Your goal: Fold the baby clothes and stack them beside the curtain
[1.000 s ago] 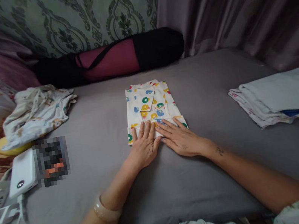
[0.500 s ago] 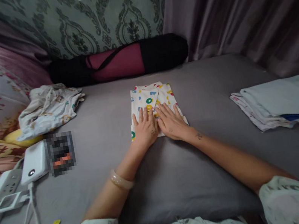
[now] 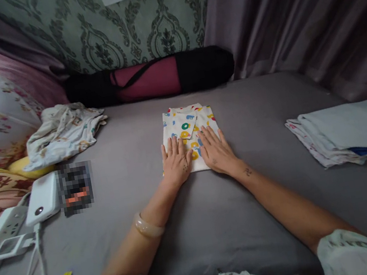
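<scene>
A small white shirt [image 3: 190, 127] printed with coloured letters and shapes lies folded on the grey sheet, its neckline toward the wall and one sleeve folded across the front. My left hand [image 3: 176, 160] rests flat on its lower left part, fingers extended. Opposite it, my right hand [image 3: 217, 150] lies flat on the lower right part with the fingers slightly spread. A strip of printed cloth shows between the two hands. Both palms hide the shirt's lower corners in part.
To the right lies a stack of folded clothes [image 3: 351, 128]. Crumpled printed clothing [image 3: 66, 133] is at the left, near a white power bank [image 3: 42, 198], a power strip [image 3: 2, 243] and cables. A black and maroon long bag [image 3: 149, 78] lies along the wall.
My hands have slid apart on the shirt, the left toward the left and the right toward the right, uncovering the print between them. The view has tilted up slightly.
</scene>
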Available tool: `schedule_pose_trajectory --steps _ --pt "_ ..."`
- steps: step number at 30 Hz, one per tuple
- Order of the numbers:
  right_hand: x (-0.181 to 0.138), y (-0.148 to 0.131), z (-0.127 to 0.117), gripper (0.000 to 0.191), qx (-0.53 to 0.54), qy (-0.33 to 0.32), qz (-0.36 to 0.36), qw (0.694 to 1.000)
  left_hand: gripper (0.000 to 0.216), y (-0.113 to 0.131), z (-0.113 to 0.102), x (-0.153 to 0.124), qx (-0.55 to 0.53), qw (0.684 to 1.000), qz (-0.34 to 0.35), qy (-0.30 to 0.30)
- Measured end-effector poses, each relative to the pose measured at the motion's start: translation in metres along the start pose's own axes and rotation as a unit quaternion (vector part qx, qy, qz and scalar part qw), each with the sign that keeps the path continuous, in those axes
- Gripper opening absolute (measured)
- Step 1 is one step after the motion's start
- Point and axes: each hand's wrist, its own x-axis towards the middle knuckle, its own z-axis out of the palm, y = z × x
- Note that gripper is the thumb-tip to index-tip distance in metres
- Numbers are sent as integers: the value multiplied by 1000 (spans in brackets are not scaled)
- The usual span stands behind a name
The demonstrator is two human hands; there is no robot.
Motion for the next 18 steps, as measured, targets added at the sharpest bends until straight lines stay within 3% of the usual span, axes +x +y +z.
schedule_pose_trajectory --steps 7,13,18 --pt "1 10 9 59 8 -28 13 1000 67 -5 3 2 -10 999 -13 -44" --pt "2 24 0 61 4 -2 41 999 69 -20 -4 2 0 999 -36 -28" --pt "1 35 5 62 -7 -25 62 998 69 -31 -2 4 -19 996 -46 -70"
